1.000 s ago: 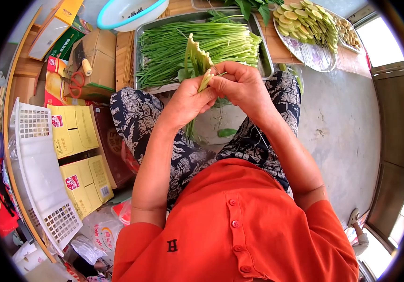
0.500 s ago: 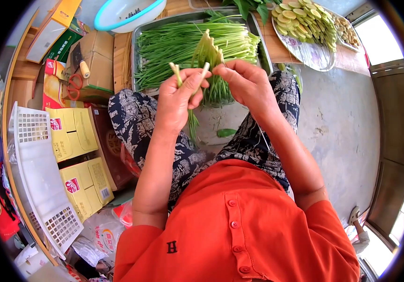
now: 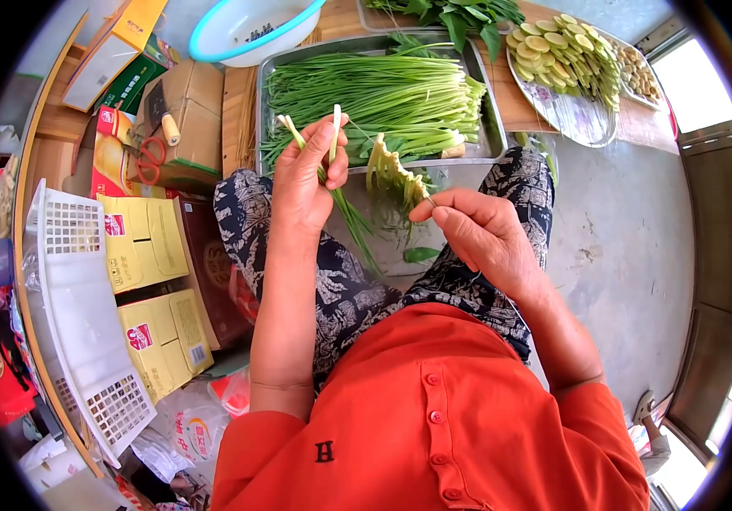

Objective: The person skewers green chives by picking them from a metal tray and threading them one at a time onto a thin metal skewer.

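My left hand [image 3: 305, 183] is closed round a few green stalks [image 3: 351, 217], their pale ends sticking up past the fingers and their leaves hanging down. To its right, my right hand [image 3: 473, 223] pinches the end of a thin thread or needle, too fine to make out fully. Between the hands, a row of greens strung at their pale ends [image 3: 396, 177] hangs on the thread, touching the right fingertips. Behind them a metal tray [image 3: 502, 128] holds a thick layer of long green stalks [image 3: 374, 98].
A blue-rimmed basin [image 3: 251, 34] stands behind left, a plate of sliced rounds [image 3: 553, 51] behind right. Scissors [image 3: 151, 162] and a wooden-handled tool [image 3: 170, 129] lie by a cardboard box [image 3: 196, 98]. A white basket [image 3: 85, 324] is at left; a leaf [image 3: 420, 255] lies on the floor.
My hands have moved apart. The right hand has come down and to the right, and the strung greens now hang lower between the hands. The view has shifted slightly.
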The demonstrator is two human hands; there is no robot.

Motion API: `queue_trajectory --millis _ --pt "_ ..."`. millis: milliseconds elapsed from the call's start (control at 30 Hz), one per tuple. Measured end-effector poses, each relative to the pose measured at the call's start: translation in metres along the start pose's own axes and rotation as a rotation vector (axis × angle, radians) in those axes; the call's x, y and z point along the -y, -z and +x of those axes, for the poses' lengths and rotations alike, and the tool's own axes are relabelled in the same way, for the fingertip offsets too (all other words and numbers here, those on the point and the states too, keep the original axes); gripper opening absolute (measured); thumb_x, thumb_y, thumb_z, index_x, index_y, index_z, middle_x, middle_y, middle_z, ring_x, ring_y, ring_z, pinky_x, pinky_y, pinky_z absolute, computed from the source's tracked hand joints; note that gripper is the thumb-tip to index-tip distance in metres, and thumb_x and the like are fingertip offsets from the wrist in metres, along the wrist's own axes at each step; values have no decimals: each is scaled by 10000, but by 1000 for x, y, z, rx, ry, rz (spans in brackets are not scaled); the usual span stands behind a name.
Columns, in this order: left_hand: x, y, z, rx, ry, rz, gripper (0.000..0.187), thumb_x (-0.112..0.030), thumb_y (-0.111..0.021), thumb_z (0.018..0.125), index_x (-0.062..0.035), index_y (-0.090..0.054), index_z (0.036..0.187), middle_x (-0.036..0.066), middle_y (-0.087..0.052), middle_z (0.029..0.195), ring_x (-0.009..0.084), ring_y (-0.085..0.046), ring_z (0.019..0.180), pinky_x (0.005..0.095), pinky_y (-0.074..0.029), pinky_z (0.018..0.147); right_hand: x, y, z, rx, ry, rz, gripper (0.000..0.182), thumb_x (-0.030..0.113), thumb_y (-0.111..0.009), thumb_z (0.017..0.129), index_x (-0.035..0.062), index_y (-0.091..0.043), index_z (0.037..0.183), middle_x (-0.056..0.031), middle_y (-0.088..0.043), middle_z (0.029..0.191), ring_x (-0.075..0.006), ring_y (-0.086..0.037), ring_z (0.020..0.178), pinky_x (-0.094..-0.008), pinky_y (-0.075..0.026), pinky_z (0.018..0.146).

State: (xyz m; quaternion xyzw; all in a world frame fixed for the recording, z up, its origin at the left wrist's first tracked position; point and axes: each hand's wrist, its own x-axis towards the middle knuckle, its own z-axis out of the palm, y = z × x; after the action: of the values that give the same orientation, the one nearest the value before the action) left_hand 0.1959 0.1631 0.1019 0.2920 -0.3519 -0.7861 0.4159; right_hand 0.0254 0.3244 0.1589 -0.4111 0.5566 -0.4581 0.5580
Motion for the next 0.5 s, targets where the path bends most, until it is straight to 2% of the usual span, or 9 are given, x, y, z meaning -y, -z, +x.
queue_trajectory --millis 500 --pt "-5 0 -2 19 0 8 242 -194 -647 897 9 -649 1028 14 -584 780 75 -455 513 208 -294 435 0 -2 6 25 -33 -24 221 185 -496 974 37 -653 1024 102 -395 574 2 -323 500 -183 -247 450"
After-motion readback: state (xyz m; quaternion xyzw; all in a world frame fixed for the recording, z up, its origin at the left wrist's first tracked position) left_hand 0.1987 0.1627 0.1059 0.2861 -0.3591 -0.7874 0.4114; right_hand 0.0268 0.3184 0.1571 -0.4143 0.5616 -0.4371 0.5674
